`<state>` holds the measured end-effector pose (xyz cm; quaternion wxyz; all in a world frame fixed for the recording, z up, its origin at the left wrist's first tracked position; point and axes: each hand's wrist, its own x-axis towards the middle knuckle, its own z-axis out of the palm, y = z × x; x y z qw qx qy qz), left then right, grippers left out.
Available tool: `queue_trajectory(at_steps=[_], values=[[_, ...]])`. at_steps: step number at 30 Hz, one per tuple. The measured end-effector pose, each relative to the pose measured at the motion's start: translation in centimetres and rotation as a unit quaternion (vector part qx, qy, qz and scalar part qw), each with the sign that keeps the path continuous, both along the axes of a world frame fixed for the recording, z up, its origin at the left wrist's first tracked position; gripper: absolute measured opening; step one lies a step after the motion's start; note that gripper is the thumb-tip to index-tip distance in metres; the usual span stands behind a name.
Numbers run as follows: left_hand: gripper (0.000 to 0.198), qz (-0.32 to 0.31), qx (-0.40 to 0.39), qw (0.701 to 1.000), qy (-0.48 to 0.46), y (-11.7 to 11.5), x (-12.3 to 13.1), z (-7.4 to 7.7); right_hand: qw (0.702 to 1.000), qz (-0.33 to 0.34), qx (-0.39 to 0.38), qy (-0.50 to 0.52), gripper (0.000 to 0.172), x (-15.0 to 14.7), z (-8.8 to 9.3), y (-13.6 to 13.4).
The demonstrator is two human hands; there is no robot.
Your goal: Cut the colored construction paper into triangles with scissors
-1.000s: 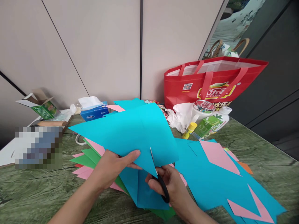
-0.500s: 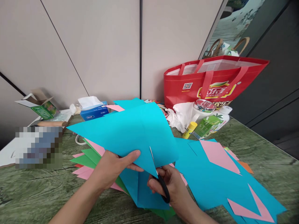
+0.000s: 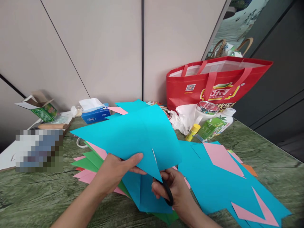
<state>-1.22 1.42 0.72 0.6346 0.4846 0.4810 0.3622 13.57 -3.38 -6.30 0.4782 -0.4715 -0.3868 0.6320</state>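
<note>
Head view: nearest you, toward the desk's near edge, your right hand has its grip closed around the black-handled scissors, which meet the lower edge of a blue paper sheet. Your left hand pinches that sheet, thumb on top, raised above a fanned pile of folded paper in green, pink, red and blue. A pale sliver shows in the sheet beyond the scissors; you cannot tell whether it is blade or slit. To your right, more blue paper lies toward the desk's right edge, bearing a pink piece and a V-shaped pink scrap. Farther off stand a yellow-capped glue stick and a green carton. Along the back edge are a blue tissue box and a red shopping bag.
</note>
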Motion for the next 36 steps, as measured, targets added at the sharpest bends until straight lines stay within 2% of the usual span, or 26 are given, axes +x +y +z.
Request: queue_trajectory(at_steps=[6,10,18,25,32,36], values=[[0.038,-0.009,0.004,1.0,-0.023,0.16,-0.08,0.28,0.999,0.007,0.0,0.05,0.041,0.15,0.25,0.05],[0.051,0.025,0.004,0.998,-0.056,0.28,-0.09,0.56,0.998,0.001,0.003,0.061,0.037,0.11,0.28,0.05],[0.07,0.032,0.005,0.999,-0.025,0.16,0.08,0.66,0.999,0.014,0.0,0.032,0.029,0.44,0.15,-0.14],[0.068,0.026,0.017,0.999,-0.012,0.04,-0.11,0.03,1.0,0.0,-0.009,0.024,0.029,0.62,0.04,-0.21],[0.072,0.021,0.008,1.0,-0.016,0.04,0.13,0.43,1.0,0.003,-0.006,0.016,0.026,0.62,0.03,-0.27],[0.073,0.023,0.008,0.999,-0.02,0.03,0.09,0.41,1.0,-0.013,-0.013,-0.006,0.03,0.56,-0.15,-0.24]])
